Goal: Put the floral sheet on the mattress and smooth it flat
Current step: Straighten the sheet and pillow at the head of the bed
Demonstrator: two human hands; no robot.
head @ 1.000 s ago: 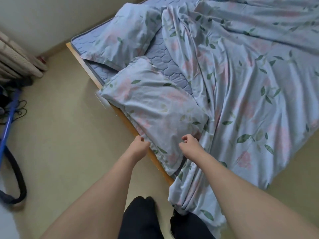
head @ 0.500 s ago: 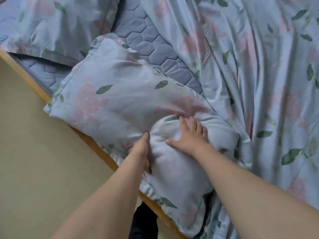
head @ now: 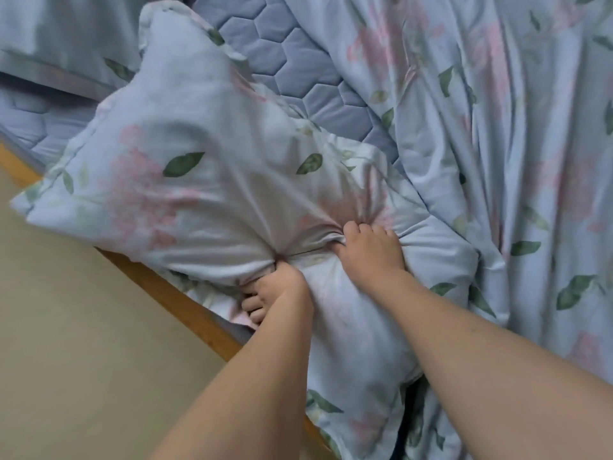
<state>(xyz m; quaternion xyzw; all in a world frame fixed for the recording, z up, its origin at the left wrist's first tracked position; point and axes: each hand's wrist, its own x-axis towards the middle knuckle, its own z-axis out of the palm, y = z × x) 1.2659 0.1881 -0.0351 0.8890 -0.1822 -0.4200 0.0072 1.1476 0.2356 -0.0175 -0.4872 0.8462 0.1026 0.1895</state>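
Left hand (head: 278,287) and right hand (head: 371,250) both clench the floral pillow (head: 199,180) lying on the quilted mattress (head: 298,71), crumpled floral sheet (head: 497,144) beside it

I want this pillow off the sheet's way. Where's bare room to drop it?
Bare quilted mattress shows only between the near pillow, the far pillow and the bunched floral sheet. A small strip lies by the wooden bed edge. The floor left is open. Right is all crumpled sheet.
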